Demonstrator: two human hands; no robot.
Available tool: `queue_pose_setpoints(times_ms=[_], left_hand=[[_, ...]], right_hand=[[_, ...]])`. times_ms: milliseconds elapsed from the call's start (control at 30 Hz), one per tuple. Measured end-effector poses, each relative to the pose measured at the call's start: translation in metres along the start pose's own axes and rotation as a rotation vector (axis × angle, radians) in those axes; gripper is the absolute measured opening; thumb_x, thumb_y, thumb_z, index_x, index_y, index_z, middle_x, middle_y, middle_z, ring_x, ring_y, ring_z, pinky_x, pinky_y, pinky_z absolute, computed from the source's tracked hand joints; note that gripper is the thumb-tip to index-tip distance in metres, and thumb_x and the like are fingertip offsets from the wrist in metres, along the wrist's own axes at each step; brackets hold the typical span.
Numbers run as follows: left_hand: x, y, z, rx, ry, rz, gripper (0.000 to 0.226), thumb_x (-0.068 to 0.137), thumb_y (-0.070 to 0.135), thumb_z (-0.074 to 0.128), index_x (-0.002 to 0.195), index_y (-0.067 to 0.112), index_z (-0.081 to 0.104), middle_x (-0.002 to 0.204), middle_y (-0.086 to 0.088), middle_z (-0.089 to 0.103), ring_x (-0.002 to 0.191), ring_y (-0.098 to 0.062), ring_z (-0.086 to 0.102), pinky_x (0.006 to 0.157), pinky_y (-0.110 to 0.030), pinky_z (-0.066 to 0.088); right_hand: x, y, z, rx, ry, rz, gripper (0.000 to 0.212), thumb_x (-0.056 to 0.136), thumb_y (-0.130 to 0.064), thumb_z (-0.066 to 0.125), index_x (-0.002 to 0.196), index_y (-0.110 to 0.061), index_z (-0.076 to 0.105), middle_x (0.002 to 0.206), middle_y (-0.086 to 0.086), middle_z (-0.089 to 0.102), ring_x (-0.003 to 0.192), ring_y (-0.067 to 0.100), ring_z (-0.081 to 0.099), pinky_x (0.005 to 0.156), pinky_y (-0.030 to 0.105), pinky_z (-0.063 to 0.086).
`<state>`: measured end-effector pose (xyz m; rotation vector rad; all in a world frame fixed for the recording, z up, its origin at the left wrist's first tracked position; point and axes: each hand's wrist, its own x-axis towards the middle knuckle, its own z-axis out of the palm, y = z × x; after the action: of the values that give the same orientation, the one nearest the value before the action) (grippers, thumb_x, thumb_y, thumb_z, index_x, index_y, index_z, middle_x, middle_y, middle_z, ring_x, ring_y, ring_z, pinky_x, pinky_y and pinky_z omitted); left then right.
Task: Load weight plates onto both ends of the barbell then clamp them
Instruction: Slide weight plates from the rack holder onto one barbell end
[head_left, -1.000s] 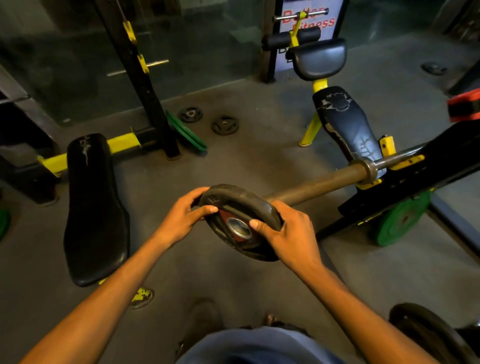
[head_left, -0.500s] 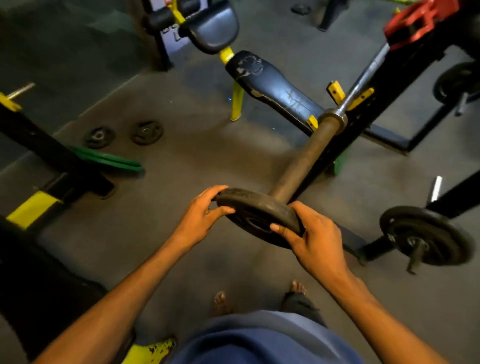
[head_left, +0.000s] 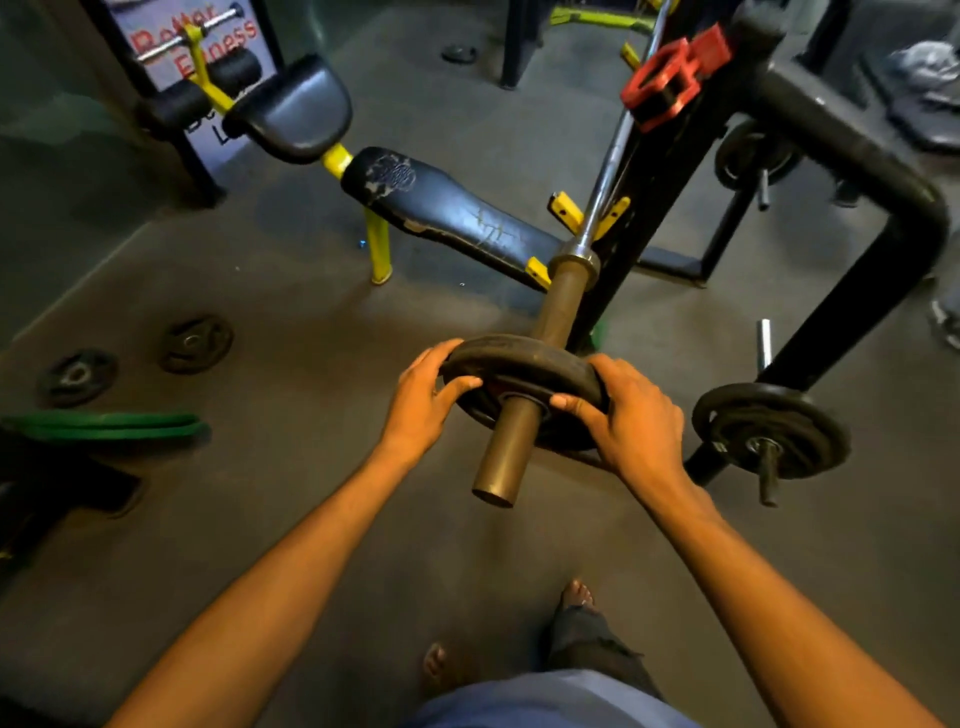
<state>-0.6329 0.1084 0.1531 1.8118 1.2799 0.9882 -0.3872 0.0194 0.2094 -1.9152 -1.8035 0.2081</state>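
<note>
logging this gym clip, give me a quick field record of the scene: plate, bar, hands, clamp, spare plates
plate: black round rubber weight plate, threaded onto the sleeve, partway along
bar: brown steel barbell sleeve, end sticking out towards the camera past the plate; collar further up, bar resting on the black rack
left hand: gripping the plate's left rim
right hand: gripping the plate's right rim
clamp: red plastic barbell clamp up on the rack, not yet on the sleeve
spare plates: two small black iron plates flat on the floor, left
</note>
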Motion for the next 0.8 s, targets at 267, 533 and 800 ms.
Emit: queue_pose_setpoints(times_ms=[267, 533, 800], left_hand=[[0.11, 0.016, 0.042, 0.072, 0.101, 0.016, 0.046, 0.08, 0.023, 0.081, 0.121, 0.007, 0.068, 0.116, -0.009, 0.072, 0.106, -0.019, 0.065, 0.093, -0.026, 0.048], [0.177, 0.021, 0.062, 0.07, 0.05, 0.006, 0.042, 0.085, 0.026, 0.077, 0.123, 0.011, 0.067, 0.115, -0.002, 0.071, 0.105, -0.009, 0.064, 0.083, -0.002, 0.043], [0.197, 0.019, 0.066, 0.122, 0.013, 0.011, 0.04, 0.086, 0.03, 0.076, 0.121, 0.015, 0.066, 0.112, 0.0, 0.07, 0.104, -0.009, 0.065, 0.086, -0.009, 0.048]], right_hand=[[0.096, 0.05, 0.003, -0.152, 0.053, 0.131, 0.055, 0.084, -0.076, 0.056, 0.115, -0.03, 0.058, 0.105, 0.001, 0.047, 0.098, 0.024, 0.053, 0.059, 0.033, 0.041], [0.155, 0.084, 0.01, -0.086, 0.058, 0.137, 0.056, 0.087, -0.076, 0.052, 0.118, -0.029, 0.058, 0.101, 0.001, 0.058, 0.094, 0.025, 0.06, 0.065, 0.042, 0.055], [0.177, 0.089, 0.004, -0.111, 0.036, 0.124, 0.062, 0.087, -0.076, 0.052, 0.126, -0.028, 0.057, 0.111, 0.003, 0.062, 0.103, 0.028, 0.059, 0.069, 0.042, 0.055]])
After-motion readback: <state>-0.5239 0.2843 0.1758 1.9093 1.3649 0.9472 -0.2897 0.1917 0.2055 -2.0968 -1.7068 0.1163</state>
